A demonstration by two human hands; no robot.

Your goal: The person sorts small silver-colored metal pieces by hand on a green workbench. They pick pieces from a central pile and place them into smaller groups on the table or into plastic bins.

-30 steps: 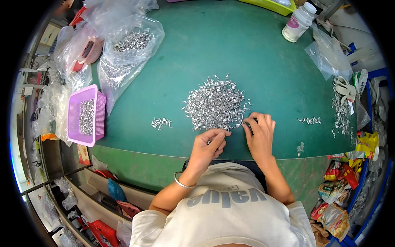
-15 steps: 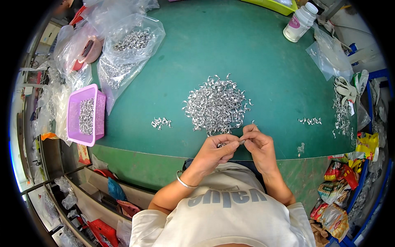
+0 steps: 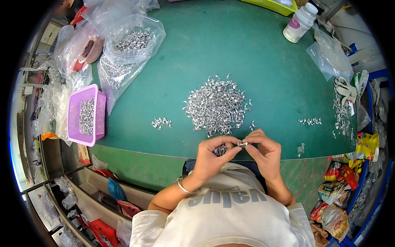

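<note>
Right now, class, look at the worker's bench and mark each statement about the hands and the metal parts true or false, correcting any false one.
1. Both hands meet at the near edge of the green table. True: the left hand and right hand pinch a small metal piece between them.
2. The left hand is empty apart from that piece. False: it also cups a small bunch of metal parts.
3. The big pile of metal clips lies just beyond the hands. True.
4. The purple basket stands at the person's right. False: it stands at the left edge of the table.
5. The white bottle lies on its side beside the pile. False: it stands upright at the far right.
</note>
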